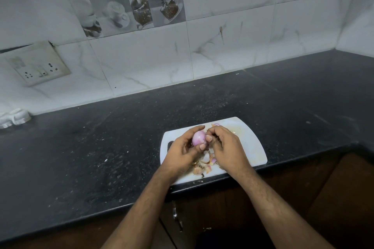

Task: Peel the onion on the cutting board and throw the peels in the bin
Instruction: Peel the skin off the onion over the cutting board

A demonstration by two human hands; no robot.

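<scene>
From the head camera, both hands meet over a white cutting board [251, 143] that lies near the front edge of a dark counter [101, 157]. The left hand [182, 151] curls its fingers and thumb round a pale purple onion [198, 138], holding it just above the board. The right hand [226, 147] is bunched at the onion's right side — thumb and fingertips drawn close together against it, though I cannot tell whether they pinch a bit of skin. Loose peels [203, 164] lie in a small heap on the board under the hands. On the tiled wall behind — a socket plate [38, 62].
</scene>
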